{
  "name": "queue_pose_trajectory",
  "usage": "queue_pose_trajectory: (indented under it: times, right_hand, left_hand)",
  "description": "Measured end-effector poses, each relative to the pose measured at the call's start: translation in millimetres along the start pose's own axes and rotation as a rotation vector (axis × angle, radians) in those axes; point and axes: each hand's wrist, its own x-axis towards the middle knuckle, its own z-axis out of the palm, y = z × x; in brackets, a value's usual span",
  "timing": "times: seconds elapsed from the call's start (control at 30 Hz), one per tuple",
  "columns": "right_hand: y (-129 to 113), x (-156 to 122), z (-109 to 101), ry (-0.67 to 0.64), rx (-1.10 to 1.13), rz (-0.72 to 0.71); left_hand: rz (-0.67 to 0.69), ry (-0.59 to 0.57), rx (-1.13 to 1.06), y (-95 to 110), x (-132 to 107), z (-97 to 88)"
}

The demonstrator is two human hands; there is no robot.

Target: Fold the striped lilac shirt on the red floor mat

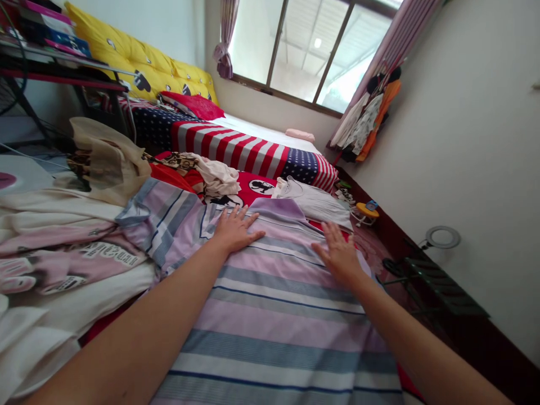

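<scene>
A pink, grey and blue striped polo shirt (274, 315) lies spread flat on the bed in front of me, its lilac collar (278, 209) at the far end. My left hand (234, 229) rests flat on the shirt near the collar, fingers stretched out. My right hand (338, 253) lies flat on the shirt's right shoulder area, fingers spread. Neither hand grips anything.
Folded pink and white clothes (54, 264) are piled at the left. A cream garment (217, 174) and a white top (316, 202) lie beyond the shirt. A stars-and-stripes blanket (236, 147) covers the bed. A black rack (439, 287) and ring light (442, 237) stand by the right wall.
</scene>
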Motion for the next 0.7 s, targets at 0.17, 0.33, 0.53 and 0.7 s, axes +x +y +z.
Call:
queue_pose_trajectory:
  times: [0.17,0.33,0.53,0.7]
  right_hand:
    - [-10.1,-23.7,15.5,-0.17,0.117,-0.089]
    - [24.7,-19.4,35.3,-0.141,0.072,0.208]
    - [23.2,-18.1,36.1,-0.117,0.109,0.213]
    - [23.5,-18.8,37.7,-0.087,0.139,0.212]
  left_hand:
    - [-0.013,-0.013,0.012,-1.9,0.6,-3.2]
    - [-0.113,-0.023,-0.012,-3.2,4.6,-6.1]
    - [-0.122,-0.089,-0.105,-12.7,12.3,-10.9]
    - [-0.033,-0.097,-0.077,-39.4,18.8,-33.7]
